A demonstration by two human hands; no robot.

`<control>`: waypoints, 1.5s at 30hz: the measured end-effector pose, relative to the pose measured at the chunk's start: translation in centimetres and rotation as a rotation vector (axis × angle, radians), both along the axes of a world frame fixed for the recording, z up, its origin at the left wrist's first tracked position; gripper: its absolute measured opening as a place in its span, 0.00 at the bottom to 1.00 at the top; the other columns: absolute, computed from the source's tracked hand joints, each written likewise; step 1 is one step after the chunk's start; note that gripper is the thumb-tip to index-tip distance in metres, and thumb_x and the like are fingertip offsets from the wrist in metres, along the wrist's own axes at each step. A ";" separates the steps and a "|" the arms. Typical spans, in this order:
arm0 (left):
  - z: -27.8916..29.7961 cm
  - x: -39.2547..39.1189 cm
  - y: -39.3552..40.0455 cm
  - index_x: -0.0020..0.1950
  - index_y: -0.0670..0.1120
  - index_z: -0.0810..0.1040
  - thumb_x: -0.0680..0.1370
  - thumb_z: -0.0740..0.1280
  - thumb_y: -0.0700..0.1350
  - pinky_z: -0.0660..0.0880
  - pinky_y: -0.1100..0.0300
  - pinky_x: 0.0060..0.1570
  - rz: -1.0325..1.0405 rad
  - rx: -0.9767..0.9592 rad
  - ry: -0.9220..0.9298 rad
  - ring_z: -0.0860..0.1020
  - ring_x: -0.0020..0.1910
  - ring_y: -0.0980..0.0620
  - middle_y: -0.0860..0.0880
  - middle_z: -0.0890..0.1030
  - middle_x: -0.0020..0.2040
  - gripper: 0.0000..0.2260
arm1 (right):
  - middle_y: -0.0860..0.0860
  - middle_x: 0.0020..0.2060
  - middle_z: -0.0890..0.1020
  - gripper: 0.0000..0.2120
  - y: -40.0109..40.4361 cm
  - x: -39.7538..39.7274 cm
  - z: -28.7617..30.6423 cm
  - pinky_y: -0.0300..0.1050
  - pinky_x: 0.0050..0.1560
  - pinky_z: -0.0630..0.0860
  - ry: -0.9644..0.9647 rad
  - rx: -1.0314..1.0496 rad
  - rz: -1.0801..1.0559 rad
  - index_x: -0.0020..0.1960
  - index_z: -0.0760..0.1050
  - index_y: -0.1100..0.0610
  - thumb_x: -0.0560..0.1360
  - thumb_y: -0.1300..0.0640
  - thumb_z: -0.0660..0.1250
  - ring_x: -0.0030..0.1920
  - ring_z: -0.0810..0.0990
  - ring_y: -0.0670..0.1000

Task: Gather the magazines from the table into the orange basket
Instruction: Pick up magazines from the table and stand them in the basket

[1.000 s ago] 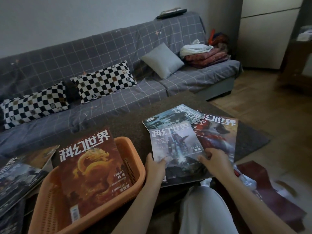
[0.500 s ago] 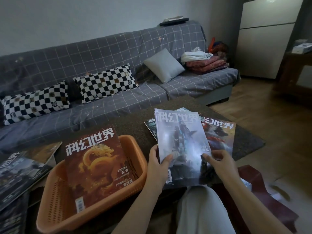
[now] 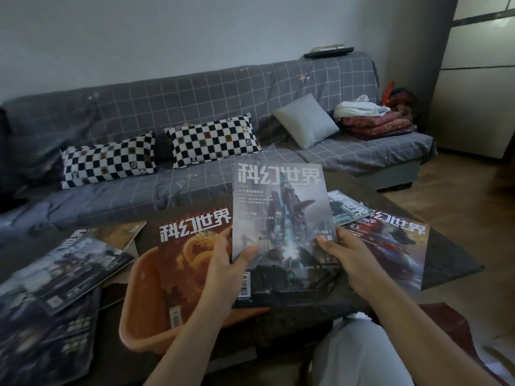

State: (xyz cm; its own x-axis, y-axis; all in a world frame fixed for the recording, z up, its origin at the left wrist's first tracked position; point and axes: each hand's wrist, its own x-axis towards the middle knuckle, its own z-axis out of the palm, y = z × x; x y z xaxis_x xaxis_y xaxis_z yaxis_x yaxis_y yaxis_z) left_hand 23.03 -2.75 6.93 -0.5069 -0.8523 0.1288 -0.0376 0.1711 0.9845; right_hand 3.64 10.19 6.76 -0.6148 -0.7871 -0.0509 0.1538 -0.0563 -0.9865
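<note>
Gripping hands: left hand (image 3: 223, 270) and right hand (image 3: 349, 257) pinch the grey-blue magazine (image 3: 281, 218) by its lower edges, tilted up at centre.
Basket: orange basket (image 3: 142, 310), 8 o'clock, holds the dragon magazine (image 3: 189, 263).
Table: red magazine (image 3: 390, 246), 3 o'clock.
Sofa: 12 o'clock.

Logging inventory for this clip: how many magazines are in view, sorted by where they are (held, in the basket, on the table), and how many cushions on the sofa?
Magazine held in both hands: 1
Magazine in the orange basket, dragon cover: 1
Magazines on the table at right, teal and red: 2
Magazines at left, overlapping, at least: 3
Checkered cushions: 2
Grey cushion: 1
Total: at least 7 magazines, 3 cushions
</note>
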 end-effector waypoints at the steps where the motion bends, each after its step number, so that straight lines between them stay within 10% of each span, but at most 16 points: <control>1: 0.1 1.0 -0.6 0.62 0.57 0.66 0.77 0.68 0.45 0.76 0.72 0.33 0.027 0.003 0.002 0.80 0.42 0.68 0.60 0.77 0.51 0.18 | 0.54 0.49 0.84 0.10 -1.0 0.6 0.3 0.55 0.55 0.76 0.017 -0.012 0.029 0.55 0.77 0.56 0.74 0.60 0.68 0.51 0.82 0.56; 10: -0.2 8.4 -5.1 0.67 0.51 0.71 0.76 0.69 0.46 0.81 0.52 0.49 0.194 0.113 0.057 0.83 0.51 0.51 0.51 0.83 0.55 0.20 | 0.51 0.45 0.84 0.06 -9.6 5.9 1.0 0.48 0.49 0.78 0.121 -0.024 0.166 0.50 0.76 0.52 0.75 0.61 0.67 0.46 0.83 0.51; 19: -2.4 10.6 -8.2 0.50 0.54 0.80 0.78 0.68 0.44 0.78 0.51 0.53 0.439 0.055 -0.145 0.80 0.49 0.54 0.54 0.81 0.55 0.05 | 0.45 0.49 0.81 0.13 -13.6 8.6 -1.0 0.38 0.40 0.74 0.300 0.134 0.150 0.58 0.74 0.49 0.75 0.57 0.67 0.46 0.80 0.44; 23: -3.5 10.3 -8.6 0.56 0.52 0.79 0.77 0.68 0.47 0.72 0.62 0.38 0.518 0.018 -0.367 0.75 0.40 0.61 0.60 0.77 0.42 0.08 | 0.43 0.56 0.77 0.12 -13.4 9.0 -2.5 0.47 0.51 0.77 0.423 0.230 0.171 0.58 0.75 0.45 0.76 0.54 0.66 0.49 0.78 0.42; 32: -4.0 9.8 -8.1 0.53 0.51 0.80 0.76 0.70 0.44 0.68 0.66 0.32 0.625 -0.100 -0.524 0.77 0.38 0.59 0.55 0.81 0.44 0.07 | 0.40 0.36 0.74 0.10 -13.3 9.7 -2.7 0.31 0.28 0.63 0.648 0.436 0.125 0.57 0.73 0.48 0.76 0.53 0.65 0.34 0.73 0.38; 38: -3.6 9.6 -7.7 0.56 0.47 0.80 0.77 0.67 0.42 0.72 0.65 0.34 0.643 -0.123 -0.512 0.78 0.40 0.57 0.52 0.81 0.51 0.09 | 0.53 0.51 0.81 0.12 -13.5 9.8 -2.9 0.38 0.40 0.72 0.690 0.412 0.157 0.56 0.77 0.56 0.74 0.57 0.68 0.45 0.78 0.49; 45: -3.6 9.9 -7.3 0.44 0.47 0.81 0.79 0.64 0.44 0.66 0.65 0.24 0.597 -0.101 -0.614 0.76 0.26 0.55 0.51 0.79 0.31 0.07 | 0.52 0.59 0.72 0.15 -14.1 9.9 -3.3 0.34 0.39 0.68 0.719 0.466 0.162 0.61 0.73 0.55 0.75 0.55 0.67 0.46 0.73 0.46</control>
State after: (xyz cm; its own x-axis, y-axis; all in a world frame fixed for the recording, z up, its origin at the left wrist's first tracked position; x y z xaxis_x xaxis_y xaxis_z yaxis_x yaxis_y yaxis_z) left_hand 32.93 -10.08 3.34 0.0177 -0.9975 0.0682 -0.6699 0.0388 0.7414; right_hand 13.58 -3.91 3.51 -0.5039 -0.8632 -0.0319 -0.5437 0.3457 -0.7648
